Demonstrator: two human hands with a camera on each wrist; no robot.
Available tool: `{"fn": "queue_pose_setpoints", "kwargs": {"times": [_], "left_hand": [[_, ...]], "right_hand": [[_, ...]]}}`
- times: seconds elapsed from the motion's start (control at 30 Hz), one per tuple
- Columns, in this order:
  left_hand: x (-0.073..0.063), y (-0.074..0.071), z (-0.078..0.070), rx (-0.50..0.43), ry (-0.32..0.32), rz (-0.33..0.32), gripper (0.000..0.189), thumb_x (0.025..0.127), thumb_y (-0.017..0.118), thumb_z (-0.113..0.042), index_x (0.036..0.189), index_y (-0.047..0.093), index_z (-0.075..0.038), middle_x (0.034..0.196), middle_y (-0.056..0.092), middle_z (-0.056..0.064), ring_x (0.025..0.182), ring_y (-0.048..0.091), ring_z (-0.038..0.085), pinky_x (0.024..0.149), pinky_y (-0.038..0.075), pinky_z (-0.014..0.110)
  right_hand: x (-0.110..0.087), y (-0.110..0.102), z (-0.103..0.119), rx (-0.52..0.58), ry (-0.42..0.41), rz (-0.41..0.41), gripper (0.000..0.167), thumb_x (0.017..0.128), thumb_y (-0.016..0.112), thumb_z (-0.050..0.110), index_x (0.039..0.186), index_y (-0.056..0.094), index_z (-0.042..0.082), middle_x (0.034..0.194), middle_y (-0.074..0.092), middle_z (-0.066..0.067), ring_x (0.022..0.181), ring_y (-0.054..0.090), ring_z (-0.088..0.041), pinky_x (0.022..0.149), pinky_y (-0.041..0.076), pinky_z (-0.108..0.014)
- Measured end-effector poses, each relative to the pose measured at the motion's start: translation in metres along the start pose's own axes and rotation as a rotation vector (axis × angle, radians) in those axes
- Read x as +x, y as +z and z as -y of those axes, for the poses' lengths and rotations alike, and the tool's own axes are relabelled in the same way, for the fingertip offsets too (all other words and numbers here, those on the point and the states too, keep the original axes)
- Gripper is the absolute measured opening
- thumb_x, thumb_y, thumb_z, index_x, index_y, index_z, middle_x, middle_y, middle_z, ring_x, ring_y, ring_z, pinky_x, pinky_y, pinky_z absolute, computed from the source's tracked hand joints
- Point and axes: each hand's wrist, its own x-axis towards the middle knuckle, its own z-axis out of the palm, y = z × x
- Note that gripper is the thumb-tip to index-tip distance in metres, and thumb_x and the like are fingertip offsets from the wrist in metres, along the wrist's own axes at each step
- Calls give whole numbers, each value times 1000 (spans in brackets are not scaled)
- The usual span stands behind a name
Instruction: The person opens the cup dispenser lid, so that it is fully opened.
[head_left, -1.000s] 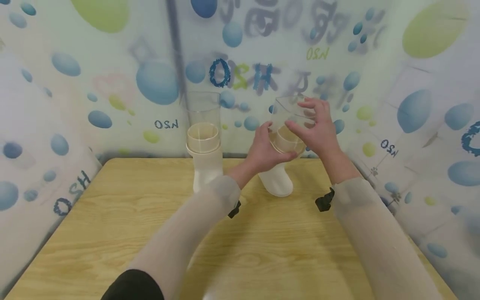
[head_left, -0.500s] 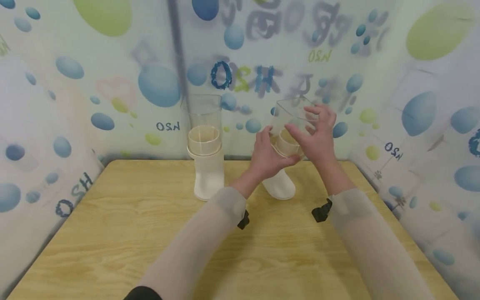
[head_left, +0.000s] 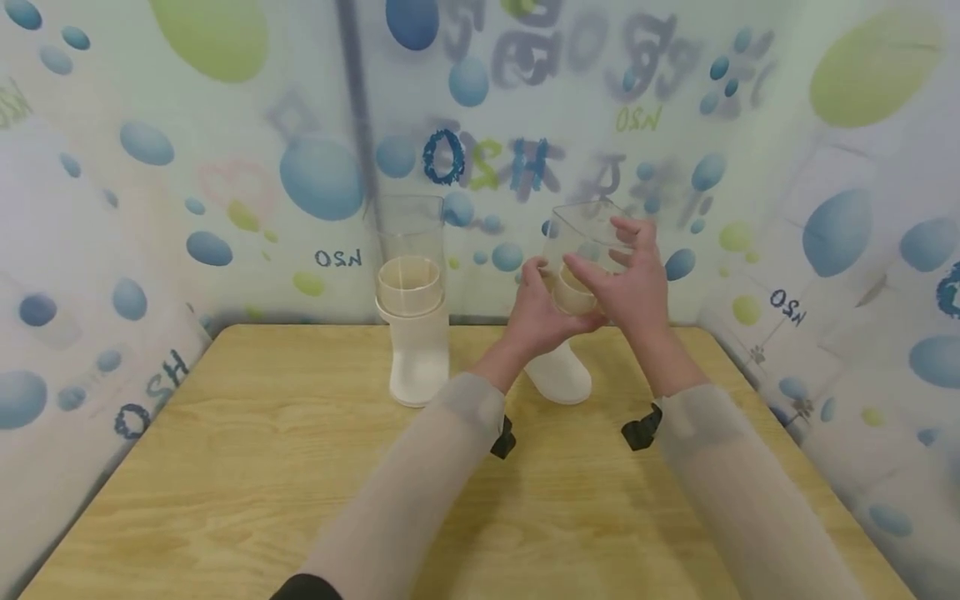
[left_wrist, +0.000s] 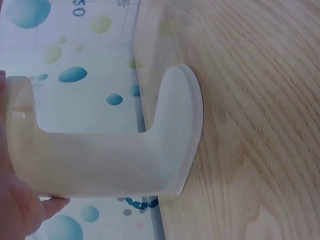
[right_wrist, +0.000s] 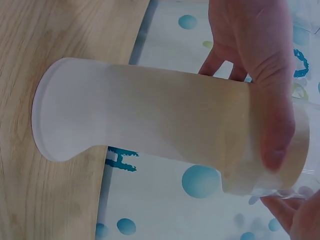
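A cream-white boot (head_left: 558, 377) with a clear plastic sleeve (head_left: 577, 225) standing up out of its top is on the table, leaning slightly. My left hand (head_left: 542, 308) grips the boot around its collar; in the right wrist view the thumb (right_wrist: 275, 145) lies across it. Higher up, my right hand (head_left: 637, 279) curls its thumb and fingers around the clear sleeve. Part of the boot's shaft is hidden behind the left hand in the head view. A second white boot (head_left: 417, 358), upright to the left, also has a clear sleeve (head_left: 408, 225) in its top.
The wooden table (head_left: 247, 467) carries both boots near its back edge. Behind it and at both sides are walls (head_left: 247, 125) printed with blue and green drops and lettering. A dark wrist camera (head_left: 641, 429) hangs under the right cuff, another (head_left: 504, 437) by the left.
The head view has shifted slightly, so things sit a little lower in it. Both hands keep nearly the same hold on the boot and its sleeve; the right thumb has moved down slightly.
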Motion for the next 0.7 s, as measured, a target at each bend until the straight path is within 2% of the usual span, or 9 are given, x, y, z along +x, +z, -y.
{"fn": "queue_pose_setpoints", "kwargs": {"times": [0.23, 0.5, 0.7], "left_hand": [[9, -2, -5, 60, 20, 18, 124, 75, 100, -52, 163, 21, -13, 153, 47, 14, 123, 61, 26, 100, 59, 43], [5, -7, -1, 76, -29, 31, 124, 75, 100, -52, 164, 22, -15, 152, 49, 13, 118, 62, 23, 95, 60, 40], [3, -11, 0, 68, -27, 43, 125, 74, 101, -49, 164, 22, -14, 153, 50, 13, 119, 62, 25, 97, 59, 41]], "right_hand": [[5, 0, 5, -17, -5, -81, 82, 88, 88, 55, 153, 49, 23, 158, 57, -15, 139, 66, -40, 111, 56, -60], [4, -2, 10, 35, 116, -4, 87, 85, 88, 63, 154, 49, 31, 164, 52, -12, 143, 63, -35, 113, 55, -58], [4, -4, 17, 5, 83, 55, 83, 90, 87, 55, 157, 49, 24, 171, 45, -12, 146, 59, -41, 113, 54, -63]]}}
